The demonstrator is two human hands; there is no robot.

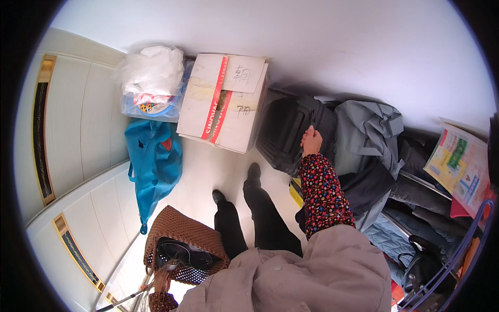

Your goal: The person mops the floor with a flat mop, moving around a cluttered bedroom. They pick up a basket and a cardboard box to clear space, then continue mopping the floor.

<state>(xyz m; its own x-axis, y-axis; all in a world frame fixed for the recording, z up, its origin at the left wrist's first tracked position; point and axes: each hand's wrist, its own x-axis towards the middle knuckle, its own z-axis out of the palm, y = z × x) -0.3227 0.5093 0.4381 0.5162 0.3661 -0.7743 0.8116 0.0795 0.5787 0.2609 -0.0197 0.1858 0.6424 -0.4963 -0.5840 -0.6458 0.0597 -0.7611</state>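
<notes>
My right hand, in a floral sleeve, has its fingers curled at the zipped edge of a black suitcase with a ribbed shell. What exactly the fingers pinch is hidden. A grey fabric bag leans close beside the suitcase. Low at the left, my left hand is partly covered by brown strands. It is close to a brown woven basket and a thin pole; its grip is hidden. Dark glossy items lie inside the basket.
A taped cardboard box with writing stands left of the suitcase. Further left are a white plastic bag and a blue bag by pale panelled doors. At right, a rack holds folded textiles and a black handbag.
</notes>
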